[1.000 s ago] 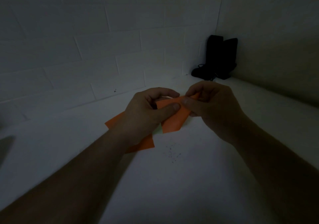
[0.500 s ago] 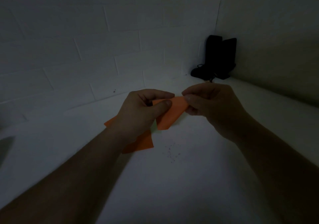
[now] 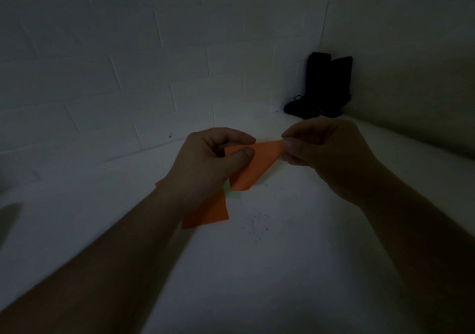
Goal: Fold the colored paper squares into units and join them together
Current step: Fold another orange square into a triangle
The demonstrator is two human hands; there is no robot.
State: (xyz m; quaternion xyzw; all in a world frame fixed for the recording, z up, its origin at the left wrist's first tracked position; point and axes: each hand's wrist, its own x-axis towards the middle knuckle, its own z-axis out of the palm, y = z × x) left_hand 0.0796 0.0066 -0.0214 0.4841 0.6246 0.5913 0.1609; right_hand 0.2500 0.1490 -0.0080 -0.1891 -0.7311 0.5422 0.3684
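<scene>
A folded orange paper unit [image 3: 257, 166] hangs in the air between both hands above the white table. My left hand [image 3: 205, 164] pinches its left end between thumb and fingers. My right hand [image 3: 323, 151] pinches its upper right corner. Under the left wrist lies a flat orange paper square [image 3: 208, 215] on the table, partly hidden by my arm. A pale green paper [image 3: 232, 193] peeks out between the square and the held unit.
The white table [image 3: 282, 269] meets a white brick wall at the back and a plain wall on the right. A black object [image 3: 323, 86] stands in the far right corner. Dark specks [image 3: 257, 227] dot the table near the papers.
Both hands have lifted the orange unit slightly and drawn apart, so more of the unit shows between them. The papers on the table have not moved.
</scene>
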